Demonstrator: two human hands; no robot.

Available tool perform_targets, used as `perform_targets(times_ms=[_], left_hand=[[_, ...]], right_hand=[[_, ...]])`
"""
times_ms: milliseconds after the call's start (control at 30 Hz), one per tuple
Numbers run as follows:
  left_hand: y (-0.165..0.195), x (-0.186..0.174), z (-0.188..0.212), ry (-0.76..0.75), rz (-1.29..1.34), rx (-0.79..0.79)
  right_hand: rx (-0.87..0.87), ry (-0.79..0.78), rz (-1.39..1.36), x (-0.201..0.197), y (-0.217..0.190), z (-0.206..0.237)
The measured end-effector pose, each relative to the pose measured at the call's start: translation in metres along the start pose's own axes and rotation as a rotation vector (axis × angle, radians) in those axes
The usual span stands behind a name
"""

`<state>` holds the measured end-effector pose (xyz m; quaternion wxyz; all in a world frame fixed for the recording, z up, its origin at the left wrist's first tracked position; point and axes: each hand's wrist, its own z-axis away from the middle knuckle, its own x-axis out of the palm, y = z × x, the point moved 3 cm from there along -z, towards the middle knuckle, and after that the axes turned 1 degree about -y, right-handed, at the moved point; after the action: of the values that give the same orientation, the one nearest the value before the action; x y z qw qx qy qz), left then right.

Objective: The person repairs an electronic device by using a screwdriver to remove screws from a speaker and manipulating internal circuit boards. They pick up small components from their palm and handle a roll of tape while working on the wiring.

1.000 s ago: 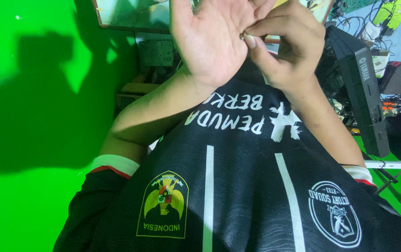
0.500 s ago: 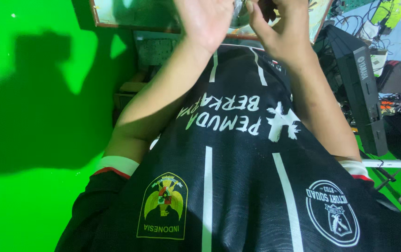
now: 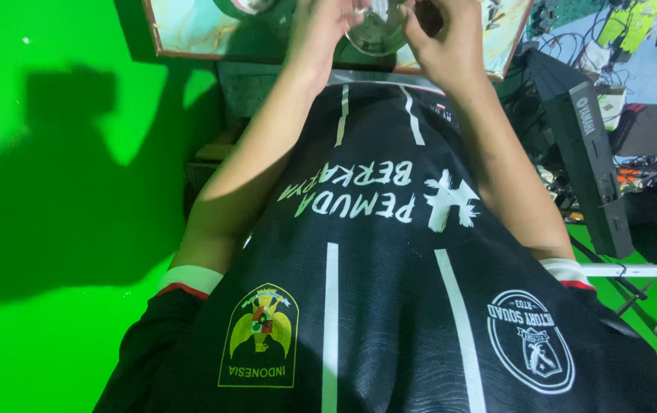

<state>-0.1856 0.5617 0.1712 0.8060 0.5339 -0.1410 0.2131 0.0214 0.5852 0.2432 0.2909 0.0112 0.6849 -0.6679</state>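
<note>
Holding a small round clear glass-like dish (image 3: 376, 30) between them, both hands sit at the top centre of the frame. The left hand (image 3: 321, 30) has its grip closed on the dish's left rim, fingers curled over the edge; the right hand (image 3: 451, 42) pinches the right rim, its fingertips partly cut off by the top border. The dish hangs just above the marble-patterned bench with a reddish wooden edge (image 3: 190, 34), which runs along the top of the frame. Both bare forearms slope down from the hands toward the lower frame, over a black jersey with white stripes and badges (image 3: 374, 306) that fills the centre and bottom. A bright green wall (image 3: 53, 191) covers the left side, carrying a dark shadow. At the right edge stands a black electronic keyboard on a stand (image 3: 585, 168), with tangled cables behind it.
</note>
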Motion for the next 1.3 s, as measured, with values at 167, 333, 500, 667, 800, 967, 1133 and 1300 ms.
perform_targets(times_ms=[167,333,500,667,800,967,1133,1300], left_hand=[[0.032,0.041,0.020,-0.175,-0.305,-0.016],[0.057,0.061,0.024,-0.223,-0.251,0.022],[0.061,0.064,0.027,-0.190,-0.207,0.001],[0.055,0.067,0.033,-0.170,-0.275,-0.016],[0.057,0.064,0.036,-0.138,-0.390,0.084],[0.067,0.057,0.044,-0.102,-0.557,0.135],[0.077,0.052,0.054,-0.072,-0.625,0.189],[0.089,0.037,0.059,-0.024,-0.523,0.191]], right_hand=[[-0.059,0.032,-0.013,-0.009,-0.027,-0.002],[-0.139,0.043,-0.051,-0.016,-0.049,-0.003],[0.005,0.071,-0.148,-0.019,-0.060,0.000],[-0.027,0.061,-0.166,-0.025,-0.072,0.005],[0.009,0.007,-0.185,-0.021,-0.076,0.005],[0.002,-0.017,-0.095,-0.012,-0.079,0.005],[-0.043,0.000,0.002,-0.005,-0.083,0.003],[-0.041,-0.029,0.021,0.010,-0.095,-0.009]])
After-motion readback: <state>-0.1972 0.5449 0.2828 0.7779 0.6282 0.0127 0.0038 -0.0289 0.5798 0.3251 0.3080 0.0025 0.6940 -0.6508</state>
